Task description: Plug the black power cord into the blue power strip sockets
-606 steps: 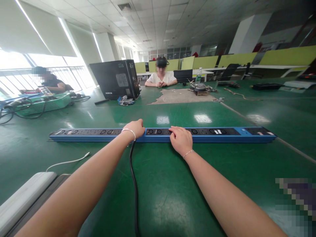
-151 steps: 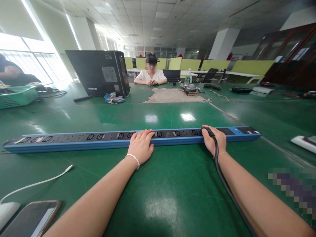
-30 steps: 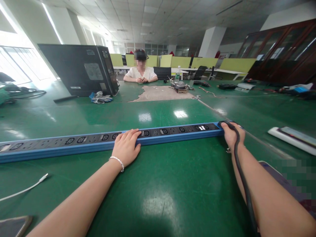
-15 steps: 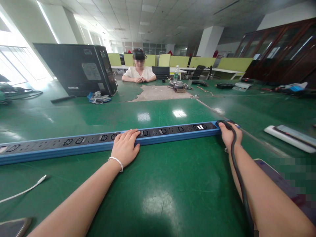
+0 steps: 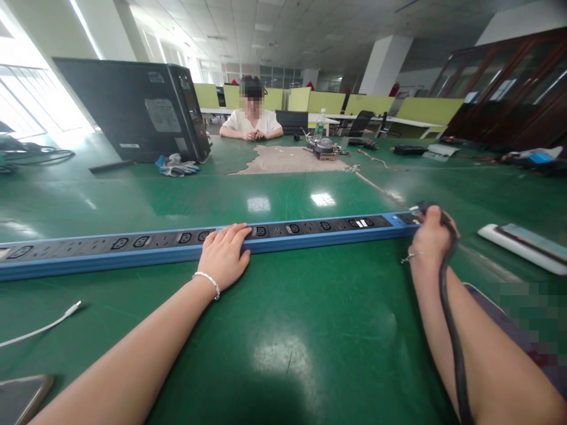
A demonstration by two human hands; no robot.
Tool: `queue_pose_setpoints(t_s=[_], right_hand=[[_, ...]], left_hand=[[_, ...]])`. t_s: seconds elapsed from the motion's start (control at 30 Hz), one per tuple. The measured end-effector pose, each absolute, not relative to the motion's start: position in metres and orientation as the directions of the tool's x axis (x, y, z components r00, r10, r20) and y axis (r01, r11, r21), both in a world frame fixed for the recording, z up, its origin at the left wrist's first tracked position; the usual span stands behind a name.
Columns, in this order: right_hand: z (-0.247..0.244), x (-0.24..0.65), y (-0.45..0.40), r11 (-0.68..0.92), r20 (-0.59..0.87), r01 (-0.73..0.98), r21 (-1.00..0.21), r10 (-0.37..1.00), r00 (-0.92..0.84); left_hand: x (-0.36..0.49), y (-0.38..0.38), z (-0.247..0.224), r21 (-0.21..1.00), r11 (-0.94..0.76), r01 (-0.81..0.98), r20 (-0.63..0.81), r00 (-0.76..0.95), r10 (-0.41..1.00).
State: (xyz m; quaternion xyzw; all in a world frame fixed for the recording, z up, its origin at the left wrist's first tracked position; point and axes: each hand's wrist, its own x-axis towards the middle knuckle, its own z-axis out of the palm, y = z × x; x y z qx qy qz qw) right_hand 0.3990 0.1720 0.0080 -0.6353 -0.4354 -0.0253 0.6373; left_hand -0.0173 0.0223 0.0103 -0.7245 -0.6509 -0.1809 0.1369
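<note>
Power strip [image 5: 319, 233], blue, qty 1: directly under left hand [image 5: 225, 248], touching. Left hand open, palm down, fingers laid across top face, thumb at front edge. Right hand [image 5: 432, 233] closed around black plug [image 5: 429, 206], qty 1, just above right end of strip. Metal prongs [image 5: 415, 208] exposed, pointing left, so not seated in a socket. Black cord [image 5: 456, 342], qty 1, running from plug down along right forearm to bottom of frame.

Hands: 2. Bracelets [image 5: 216, 287]: 2, one per wrist. White labels [image 5: 362, 223] on strip: 2, side by side, between the hands. Socket count: can't tell, some covered by left hand, some out of frame.

Strip position: lengthwise across green table [image 5: 345, 307], extending both sides of left hand, past left edge of frame; right end partly hidden behind right hand.

Further out, near left: white cable [image 5: 62, 323] x1, connector end on table; phone-like slab [image 5: 22, 398] x1, cut off by frame. Right: white slab [image 5: 522, 252] x1, darker piece on top. Far side: PC tower [image 5: 128, 112] x1; gloves [image 5: 177, 166] bunched by its base, count unclear; bottle [image 5: 319, 124] x1; person [image 5: 251, 124] x1, white top, dark headgear, hands together.
</note>
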Motion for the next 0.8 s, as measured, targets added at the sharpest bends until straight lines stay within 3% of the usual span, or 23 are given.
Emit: queue_pose_setpoints(t_s=[0.1,0.17,0.4,0.53,0.8], right_hand=[[0.008,0.396,0.175,0.353,0.551,0.431,-0.831,0.41,0.727],[0.005,0.396,0.179,0.392,0.541,0.386,-0.835,0.454,0.708],[-0.004,0.398,0.182,0.337,0.656,0.591,-0.733,0.58,0.483],[0.002,0.39,0.174,0.312,0.643,0.636,-0.706,0.659,0.39],[0.012,0.385,0.168,0.232,0.614,0.696,-0.68,0.699,0.367]], left_hand=[[-0.018,0.023,0.01,0.037,-0.122,0.992,0.441,0.093,0.893],[-0.018,0.023,0.01,0.038,-0.124,0.992,0.443,0.094,0.892],[-0.019,0.023,0.009,0.038,-0.124,0.992,0.445,0.094,0.89],[-0.018,0.023,0.009,0.044,-0.12,0.992,0.441,0.089,0.893],[-0.017,0.023,0.01,0.05,-0.119,0.992,0.437,0.085,0.895]])
